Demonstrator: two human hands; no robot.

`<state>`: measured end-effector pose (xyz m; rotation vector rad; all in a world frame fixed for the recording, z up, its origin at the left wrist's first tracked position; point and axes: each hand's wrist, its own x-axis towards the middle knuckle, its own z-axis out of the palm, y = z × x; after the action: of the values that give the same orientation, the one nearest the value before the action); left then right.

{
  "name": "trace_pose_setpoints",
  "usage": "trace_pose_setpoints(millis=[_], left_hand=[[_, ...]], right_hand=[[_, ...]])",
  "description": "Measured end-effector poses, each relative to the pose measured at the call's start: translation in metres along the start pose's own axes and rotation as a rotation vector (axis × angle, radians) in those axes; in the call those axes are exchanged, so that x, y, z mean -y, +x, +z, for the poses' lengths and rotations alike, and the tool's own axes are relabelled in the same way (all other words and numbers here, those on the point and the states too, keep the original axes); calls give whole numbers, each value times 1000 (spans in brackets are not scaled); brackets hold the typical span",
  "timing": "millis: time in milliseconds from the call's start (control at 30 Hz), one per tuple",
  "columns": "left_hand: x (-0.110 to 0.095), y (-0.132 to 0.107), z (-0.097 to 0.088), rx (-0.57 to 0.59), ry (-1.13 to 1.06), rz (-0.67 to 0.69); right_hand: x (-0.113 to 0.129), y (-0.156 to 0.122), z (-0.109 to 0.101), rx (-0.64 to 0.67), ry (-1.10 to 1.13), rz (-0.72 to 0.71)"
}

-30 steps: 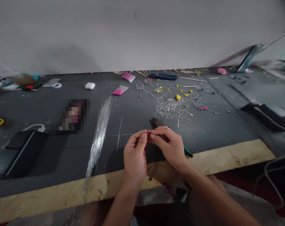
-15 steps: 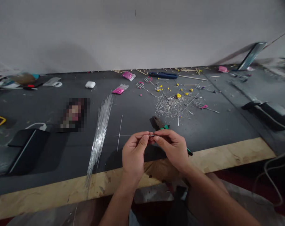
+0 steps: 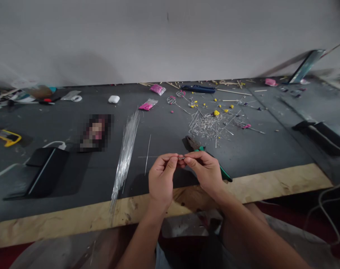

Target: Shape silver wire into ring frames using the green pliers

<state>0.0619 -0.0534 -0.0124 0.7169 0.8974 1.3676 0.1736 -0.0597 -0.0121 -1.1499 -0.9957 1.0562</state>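
Head view, left hand [image 3: 161,181] and right hand [image 3: 207,172], fingers [image 3: 172,162] clamped on thin wire [image 3: 181,158] partly hidden, pliers [image 3: 192,142] half covered.

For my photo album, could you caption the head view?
Left hand and right hand pinch thin wire near green-handled pliers.

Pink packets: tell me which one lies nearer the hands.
The front pink packet, beside the far end of the wire bundle; the back pink packet lies farther off, closer to the wall.
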Motion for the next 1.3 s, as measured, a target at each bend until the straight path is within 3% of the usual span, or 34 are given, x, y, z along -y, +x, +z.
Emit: trace_pose_setpoints(millis=[167, 333, 400, 467, 533, 700, 867, 1033, 1133, 1200, 1300], left_hand=[[1, -2, -2, 1, 93, 50], [-2, -3, -7, -37, 136, 40], [-4, -1, -10, -65, 87, 15], [-7, 1, -13, -91, 46, 12], [-11, 3, -15, -104, 23, 32], [-21, 6, -19, -124, -7, 72], [-27, 8, -21, -154, -11, 75], [-28, 10, -20, -164, -14, 80], [-28, 12, -20, -166, -10, 76], [-28, 12, -19, -170, -8, 72], [-28, 13, -18, -171, 5, 65]], right_hand=[[-2, 1, 1, -24, -7, 1], [2, 0, -1, 95, -59, 77], [3, 3, -9, 24, -134, 90], [4, 7, -23, -151, -283, 55], [4, 11, -41, -183, -473, 28], [-1, 15, -73, 171, -921, 45], [-8, 11, -76, 228, -1080, 79], [-3, 13, -77, 207, -1049, 89], [9, 11, -77, 173, -955, 171], [17, 6, -77, 152, -811, 229], [24, -3, -73, 227, -529, 341]])
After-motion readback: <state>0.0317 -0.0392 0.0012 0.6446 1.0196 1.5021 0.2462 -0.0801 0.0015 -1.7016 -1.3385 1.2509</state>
